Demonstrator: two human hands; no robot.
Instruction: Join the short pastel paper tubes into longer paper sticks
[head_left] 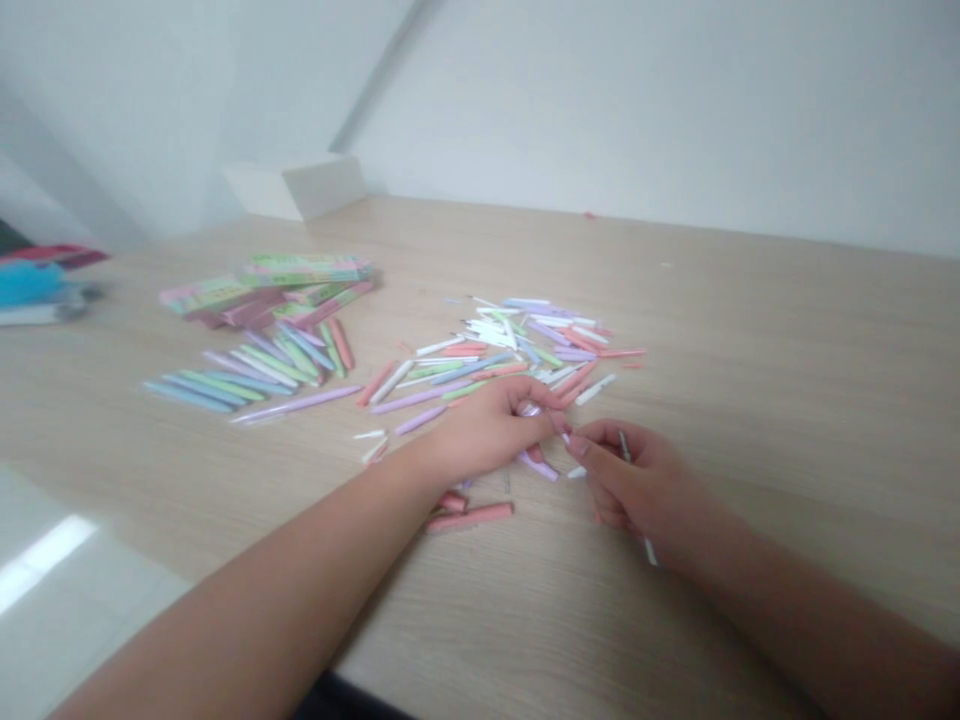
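Note:
Over the table, my left hand is closed, its fingers around a small purple pen part that is mostly hidden. My right hand is closed too, thumb and finger pinched against the fingertips of the left. A slim white pen part pokes out below the right hand, and a thin pale end shows between its fingers. What lies exactly between the two pinches is blurred. Just beyond the hands spreads a loose pile of pastel pen parts, with white, purple, green, blue and coral pieces. Coral barrels lie beneath my left forearm.
Left of the pile, several pastel pens lie in rows. Behind them are stacked green-and-pink printed boxes. A white box stands against the wall. Blue and red items sit at the far left edge of the wooden table.

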